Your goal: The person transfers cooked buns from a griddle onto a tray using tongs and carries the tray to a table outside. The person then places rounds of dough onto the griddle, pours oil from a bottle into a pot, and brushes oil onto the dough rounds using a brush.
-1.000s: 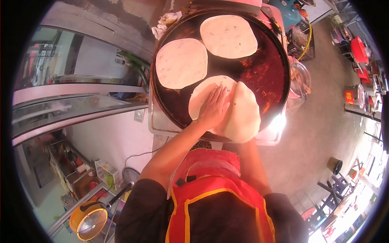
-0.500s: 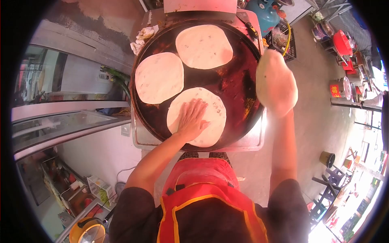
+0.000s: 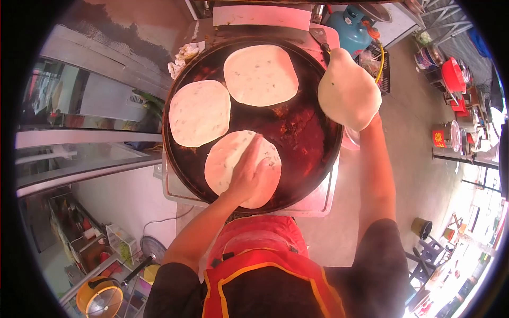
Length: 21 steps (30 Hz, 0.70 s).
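Observation:
My left hand point(image 3: 248, 172) rests on the nearest flatbread point(image 3: 220, 164), which lies in the round black pan point(image 3: 310, 183). Its fingers are stretched out and the hand is tipped partly onto its side, thumb apart. My right hand point(image 3: 375, 122) carries a pale sheet of raw dough point(image 3: 350, 90) draped over it; the fingers are hidden beneath. That dough hangs by the pan's right rim, partly overlapping it. Two more pale, speckled flatbreads lie in the pan, a left flatbread point(image 3: 200, 114) and a far flatbread point(image 3: 261, 75).
A scraper point(image 3: 319, 38) lies at the pan's far right corner. Behind it stand a blue gas cylinder point(image 3: 347, 29) and a black crate point(image 3: 383, 66). Crumpled white paper point(image 3: 188, 53) sits at the far left. Shelves with pots point(image 3: 448, 135) line the right side.
My right hand has brought the dough leftward to the pan's rim. My left hand has turned from lying flat toward its side, still on the near flatbread. The camera view has shifted slightly.

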Each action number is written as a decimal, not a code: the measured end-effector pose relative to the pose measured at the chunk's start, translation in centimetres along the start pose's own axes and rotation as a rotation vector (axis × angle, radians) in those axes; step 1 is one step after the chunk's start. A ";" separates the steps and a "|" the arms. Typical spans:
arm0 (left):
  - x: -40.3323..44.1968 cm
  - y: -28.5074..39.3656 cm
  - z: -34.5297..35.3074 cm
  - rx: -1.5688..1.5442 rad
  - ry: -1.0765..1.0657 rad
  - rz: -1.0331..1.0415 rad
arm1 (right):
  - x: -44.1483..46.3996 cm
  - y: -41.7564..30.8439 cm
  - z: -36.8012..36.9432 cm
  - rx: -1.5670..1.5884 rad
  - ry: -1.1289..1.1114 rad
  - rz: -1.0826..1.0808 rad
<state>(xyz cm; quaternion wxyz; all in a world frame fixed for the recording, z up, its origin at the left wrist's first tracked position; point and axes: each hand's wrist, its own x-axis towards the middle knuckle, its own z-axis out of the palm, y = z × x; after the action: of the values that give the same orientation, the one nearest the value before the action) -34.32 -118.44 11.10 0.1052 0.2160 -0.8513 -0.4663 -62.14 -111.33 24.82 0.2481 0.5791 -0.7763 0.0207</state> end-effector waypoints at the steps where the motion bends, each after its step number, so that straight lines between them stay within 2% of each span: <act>1: -0.5 -0.5 -0.4 -0.017 0.031 0.018 | 0.7 -0.1 -0.5 -0.088 -0.030 -0.050; 4: -1.6 -1.2 -0.9 -0.031 0.054 -0.056 | 0.9 -0.8 1.1 -0.261 -0.176 -0.062; 6: -0.6 -0.8 0.0 -0.536 0.017 -0.202 | 1.2 -0.7 0.6 0.568 -0.067 -0.185; 7: -0.1 -0.5 0.8 -0.791 -0.003 -0.276 | -0.2 -1.9 4.0 0.930 -0.097 0.002; 8: 0.5 0.0 1.5 -0.842 -0.030 -0.306 | -1.1 -2.9 6.4 1.164 -0.120 0.075; 11: 1.8 1.4 2.5 -0.956 -0.084 -0.353 | -4.3 -5.3 11.0 1.648 -0.351 0.254; 17: -0.5 -0.5 1.8 -0.881 -0.003 -0.322 | -10.4 -6.2 16.4 2.172 -0.828 0.823; 19: -1.3 -0.6 1.1 -0.863 0.038 -0.344 | -11.7 -7.0 16.9 2.141 -0.820 0.705; 21: -2.7 -0.8 0.1 -0.845 0.078 -0.371 | -11.9 -7.6 14.6 1.730 -0.502 0.158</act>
<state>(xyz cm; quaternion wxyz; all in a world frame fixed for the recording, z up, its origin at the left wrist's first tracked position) -31.77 -117.53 10.40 0.1307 0.3203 -0.5291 -0.7748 -58.04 -107.94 5.17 -0.4526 0.4959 -0.5585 0.4871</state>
